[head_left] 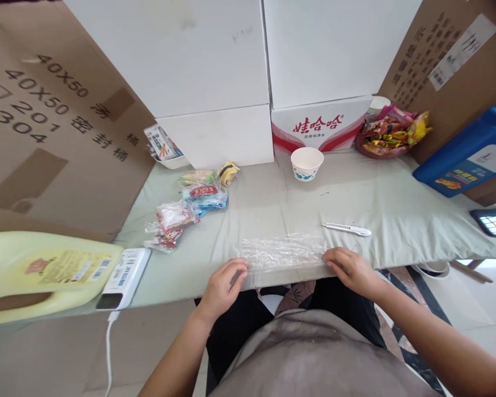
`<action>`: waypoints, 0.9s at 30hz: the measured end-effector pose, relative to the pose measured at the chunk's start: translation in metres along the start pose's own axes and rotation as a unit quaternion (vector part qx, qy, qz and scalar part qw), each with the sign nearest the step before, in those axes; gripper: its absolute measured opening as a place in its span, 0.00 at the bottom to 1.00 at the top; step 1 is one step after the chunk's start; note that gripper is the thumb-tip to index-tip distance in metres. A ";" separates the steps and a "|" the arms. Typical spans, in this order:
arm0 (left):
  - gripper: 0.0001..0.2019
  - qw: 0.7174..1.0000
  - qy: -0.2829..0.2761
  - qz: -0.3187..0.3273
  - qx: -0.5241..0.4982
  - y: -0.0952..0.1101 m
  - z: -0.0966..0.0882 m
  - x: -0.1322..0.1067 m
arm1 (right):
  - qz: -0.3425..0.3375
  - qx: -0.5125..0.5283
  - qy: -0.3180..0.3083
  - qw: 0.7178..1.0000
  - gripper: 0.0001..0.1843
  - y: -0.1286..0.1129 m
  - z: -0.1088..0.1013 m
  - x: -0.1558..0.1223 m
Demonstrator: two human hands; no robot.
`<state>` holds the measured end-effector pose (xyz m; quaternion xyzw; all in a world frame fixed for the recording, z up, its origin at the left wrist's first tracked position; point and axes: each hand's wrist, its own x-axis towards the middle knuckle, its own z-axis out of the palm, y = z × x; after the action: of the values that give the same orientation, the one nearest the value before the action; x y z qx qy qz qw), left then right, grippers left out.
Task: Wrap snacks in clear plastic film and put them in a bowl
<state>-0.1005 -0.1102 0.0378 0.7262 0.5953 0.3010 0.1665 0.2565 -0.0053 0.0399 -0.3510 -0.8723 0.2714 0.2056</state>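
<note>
A crinkled strip of clear plastic film (281, 252) lies stretched sideways near the table's front edge. At its left end, my left hand (225, 284) has thumb and fingers closed on the film. My right hand (351, 270) pinches the opposite end in the same way. Just beyond my right hand rests a white utility knife (347, 228), lying flat. Farther back stands a white paper bowl (306, 164) with a blue pattern, upright. Whether the film is a bag or a loose sheet, I cannot tell.
Several wrapped snacks (177, 215) lie at left. A yellow jug (45, 270) and a white power strip (124, 278) flank the left edge. White boxes (219, 135) line the back. A snack basket (386, 146), blue bottle (471, 149) and phone (494, 222) are at right.
</note>
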 end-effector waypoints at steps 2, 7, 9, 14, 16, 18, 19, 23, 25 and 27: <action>0.08 0.998 0.034 -0.048 0.022 -0.002 0.003 0.013 | 0.070 -0.016 0.037 0.997 0.13 0.001 0.004 0.011; 0.09 0.973 0.066 -0.144 0.169 -0.008 0.022 0.045 | 0.186 -0.146 0.053 0.970 0.15 0.003 0.022 0.042; 0.11 0.961 0.068 -0.148 0.225 -0.009 0.025 0.051 | 0.193 -0.213 0.043 0.957 0.14 0.003 0.025 0.049; 0.15 0.935 0.164 -0.106 0.295 0.010 0.021 0.050 | 0.061 -0.278 0.145 0.948 0.18 -0.008 0.023 0.049; 0.16 0.945 0.156 -0.042 0.283 0.025 0.029 0.051 | -0.020 -0.265 0.148 0.953 0.22 -0.018 0.030 0.052; 0.20 0.960 0.086 0.033 0.266 0.038 0.043 0.051 | -0.100 -0.254 0.094 0.957 0.30 -0.027 0.043 0.057; 0.23 0.963 0.042 0.055 0.261 0.041 0.051 0.051 | -0.126 -0.251 0.058 0.958 0.34 -0.029 0.051 0.059; 0.32 0.960 -0.067 0.012 0.271 0.023 0.064 0.036 | -0.118 -0.256 -0.035 0.959 0.46 -0.018 0.067 0.050; 0.33 0.955 -0.068 -0.040 0.286 0.000 0.054 0.022 | -0.088 -0.272 -0.036 0.957 0.46 -0.006 0.060 0.034; 0.33 0.949 -0.045 -0.089 0.298 -0.020 0.039 0.009 | -0.072 -0.288 -0.022 0.955 0.47 0.004 0.048 0.015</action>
<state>-0.0903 -0.0925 -0.0018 0.7000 0.7115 0.0608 -0.0043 0.2223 -0.0082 0.0028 -0.3252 -0.9408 0.0007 0.0952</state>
